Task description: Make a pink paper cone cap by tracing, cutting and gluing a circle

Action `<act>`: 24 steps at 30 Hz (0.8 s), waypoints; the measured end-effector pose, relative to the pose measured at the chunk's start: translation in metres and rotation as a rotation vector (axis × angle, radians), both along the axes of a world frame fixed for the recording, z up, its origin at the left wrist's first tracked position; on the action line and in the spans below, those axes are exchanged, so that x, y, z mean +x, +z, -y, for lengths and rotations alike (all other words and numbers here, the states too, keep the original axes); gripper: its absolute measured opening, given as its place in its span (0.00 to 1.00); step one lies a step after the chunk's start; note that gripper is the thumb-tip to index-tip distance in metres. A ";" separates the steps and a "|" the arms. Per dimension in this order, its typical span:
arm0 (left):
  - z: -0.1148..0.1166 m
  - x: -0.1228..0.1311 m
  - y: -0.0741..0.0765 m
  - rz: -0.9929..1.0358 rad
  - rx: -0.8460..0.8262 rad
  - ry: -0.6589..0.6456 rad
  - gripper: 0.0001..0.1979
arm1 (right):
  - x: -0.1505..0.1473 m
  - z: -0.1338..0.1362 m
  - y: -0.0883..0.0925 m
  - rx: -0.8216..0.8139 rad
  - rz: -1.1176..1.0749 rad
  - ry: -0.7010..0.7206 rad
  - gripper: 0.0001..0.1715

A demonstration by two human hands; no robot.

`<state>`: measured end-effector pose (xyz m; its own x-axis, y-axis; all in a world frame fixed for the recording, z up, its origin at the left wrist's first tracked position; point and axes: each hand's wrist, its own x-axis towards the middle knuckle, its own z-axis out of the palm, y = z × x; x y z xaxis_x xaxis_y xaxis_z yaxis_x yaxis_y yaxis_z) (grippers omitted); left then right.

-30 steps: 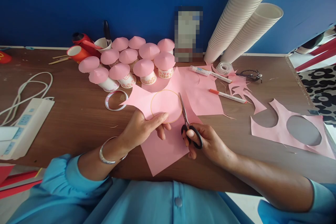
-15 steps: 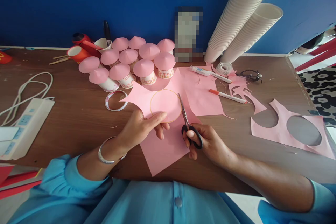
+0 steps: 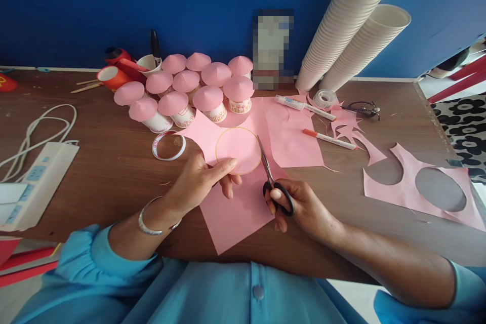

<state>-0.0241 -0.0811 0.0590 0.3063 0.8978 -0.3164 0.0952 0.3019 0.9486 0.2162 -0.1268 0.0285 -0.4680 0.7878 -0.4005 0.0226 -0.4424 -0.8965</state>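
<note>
Between thumb and fingers, my left hand [image 3: 207, 177] pinches a piece of pink paper [image 3: 243, 148] with a circle outlined in yellowish line on it. My right hand [image 3: 299, 197] has its fingers through the black handles of a pair of scissors [image 3: 270, 169]. The blades point away from me and lie at the right edge of the outlined circle. Below both hands a larger pink sheet [image 3: 231, 223] lies on the table. Behind them stand several paper cups topped with pink paper cones [image 3: 208, 98].
A roll of tape [image 3: 169, 158] lies left of the paper. On the right are a red marker [image 3: 330, 139], pink offcuts [image 3: 410, 187] and tall stacks of white cups [image 3: 347, 20]. A power strip [image 3: 41, 182] with a white cable sits at the left.
My left hand and the pink paper have shifted slightly left and up, with the paper turned a little. The scissors have barely moved.
</note>
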 end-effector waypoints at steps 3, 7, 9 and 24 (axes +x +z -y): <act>-0.001 0.000 0.001 0.022 0.016 0.011 0.16 | 0.000 0.000 0.001 -0.011 -0.012 -0.001 0.33; -0.003 0.001 0.003 0.036 0.022 0.009 0.16 | 0.000 0.000 0.001 -0.001 -0.013 0.000 0.32; -0.003 0.001 0.004 0.044 0.017 0.012 0.16 | 0.001 0.000 0.001 0.000 -0.017 0.002 0.32; -0.007 -0.005 0.001 0.013 -0.012 0.040 0.17 | 0.000 0.001 0.001 -0.017 -0.023 -0.002 0.32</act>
<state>-0.0293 -0.0736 0.0604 0.2742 0.9056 -0.3236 0.0704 0.3167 0.9459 0.2164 -0.1279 0.0300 -0.4757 0.7819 -0.4030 0.0008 -0.4578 -0.8891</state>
